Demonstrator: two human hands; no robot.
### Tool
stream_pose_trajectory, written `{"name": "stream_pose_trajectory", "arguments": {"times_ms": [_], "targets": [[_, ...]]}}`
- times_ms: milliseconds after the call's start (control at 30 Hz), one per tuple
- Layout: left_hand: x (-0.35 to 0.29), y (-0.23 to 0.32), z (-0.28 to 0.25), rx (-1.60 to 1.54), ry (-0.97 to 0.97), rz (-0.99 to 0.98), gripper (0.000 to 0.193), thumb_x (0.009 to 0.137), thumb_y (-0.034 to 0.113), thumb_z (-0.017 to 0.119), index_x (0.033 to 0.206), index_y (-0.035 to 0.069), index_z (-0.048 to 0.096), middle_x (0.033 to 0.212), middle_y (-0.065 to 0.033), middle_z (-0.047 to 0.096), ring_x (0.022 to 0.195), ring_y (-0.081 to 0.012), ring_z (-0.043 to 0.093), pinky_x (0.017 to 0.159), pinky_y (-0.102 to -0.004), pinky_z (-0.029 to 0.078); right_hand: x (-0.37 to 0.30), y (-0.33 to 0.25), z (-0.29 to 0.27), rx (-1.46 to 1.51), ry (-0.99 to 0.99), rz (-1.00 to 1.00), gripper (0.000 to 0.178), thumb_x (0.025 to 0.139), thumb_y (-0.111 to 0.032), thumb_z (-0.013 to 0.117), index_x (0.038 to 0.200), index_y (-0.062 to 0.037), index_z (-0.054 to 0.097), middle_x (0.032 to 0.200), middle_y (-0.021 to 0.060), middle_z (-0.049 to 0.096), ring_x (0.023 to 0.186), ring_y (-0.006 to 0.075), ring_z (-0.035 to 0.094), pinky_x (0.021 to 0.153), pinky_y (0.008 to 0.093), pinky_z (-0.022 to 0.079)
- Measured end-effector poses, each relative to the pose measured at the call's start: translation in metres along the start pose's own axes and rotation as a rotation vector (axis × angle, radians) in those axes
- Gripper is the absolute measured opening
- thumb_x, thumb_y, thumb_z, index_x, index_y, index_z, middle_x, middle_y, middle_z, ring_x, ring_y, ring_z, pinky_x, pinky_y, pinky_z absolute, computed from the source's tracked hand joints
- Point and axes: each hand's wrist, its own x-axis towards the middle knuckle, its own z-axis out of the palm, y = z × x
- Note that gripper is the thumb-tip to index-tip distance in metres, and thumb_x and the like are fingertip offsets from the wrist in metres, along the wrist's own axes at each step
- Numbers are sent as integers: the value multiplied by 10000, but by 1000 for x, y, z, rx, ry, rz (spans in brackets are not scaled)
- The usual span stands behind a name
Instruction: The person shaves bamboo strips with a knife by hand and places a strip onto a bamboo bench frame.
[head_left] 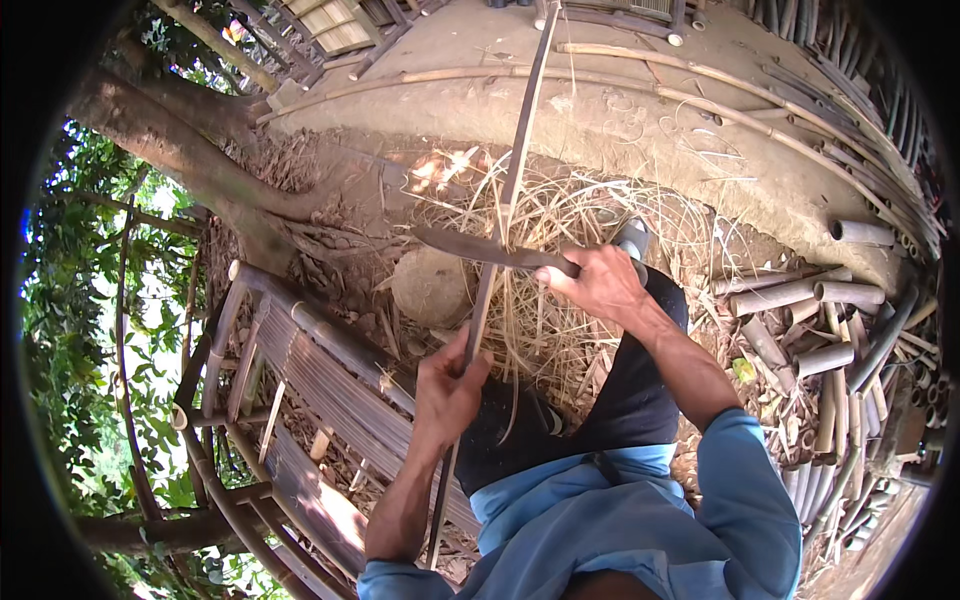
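Observation:
My left hand [450,388] is closed around a long bamboo strip [519,150], which runs from beside my left forearm up to the far edge of the view. My right hand [600,284] grips the handle of a machete [468,246]. Its dark, broad blade points left and lies across the strip, a little beyond my left hand. A thin peeled sliver seems to curl down near the strip. Below the blade, a round, pale block or stump [430,287] stands on the ground.
Tangled bamboo shavings [540,320] cover the ground around my legs. A bamboo bench [330,350] stands close on my left, below a tree trunk [180,150]. Cut bamboo pieces [780,296] are heaped to the right. Long poles [610,80] edge the raised earth ahead.

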Motion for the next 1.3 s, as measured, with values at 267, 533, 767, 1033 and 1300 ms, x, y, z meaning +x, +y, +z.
{"name": "stream_pose_trajectory", "arguments": {"times_ms": [267, 533, 767, 1033, 1300], "targets": [[-9, -4, 13, -115, -38, -57, 318, 1008, 66, 600, 1320, 20, 640, 698, 114, 501, 603, 17, 392, 523, -209, 260, 8, 17, -17, -60, 134, 39, 730, 954, -729, 513, 742, -57, 702, 461, 112, 547, 425, 280, 606, 453, 443, 515], [-39, -15, 3, -125, -77, -198, 315, 1001, 86, 633, 1311, 29, 645, 658, 115, 458, 555, 15, 356, 492, -209, 235, 6, 24, -15, -193, -35, 104, 755, 989, -738, 404, 803, -83, 731, 485, 105, 562, 412, 238, 566, 424, 427, 466], [-96, -36, -23, 46, -13, -225, 349, 935, 34, 713, 1276, -12, 657, 698, 102, 498, 590, 3, 378, 512, -204, 274, 26, 76, -36, -123, 31, 171, 907, 930, -842, 373, 915, -28, 773, 488, 69, 521, 408, 193, 484, 421, 433, 458], [-206, -69, -44, 4, 0, -295, 451, 991, 127, 672, 1430, 53, 598, 1045, -92, 697, 906, -123, 627, 755, -189, 477, 98, 194, -143, -341, 120, 647, 742, 995, -678, 467, 1044, 2, 760, 769, 208, 701, 647, 326, 676, 575, 461, 529], [-80, -29, -30, -10, -73, -281, 431, 1062, 189, 570, 1468, 46, 542, 588, 84, 451, 486, -25, 411, 441, -221, 307, 57, 70, -35, 11, 169, 335, 832, 984, -741, 412, 859, 34, 689, 656, 196, 620, 604, 310, 595, 686, 490, 511]]}}
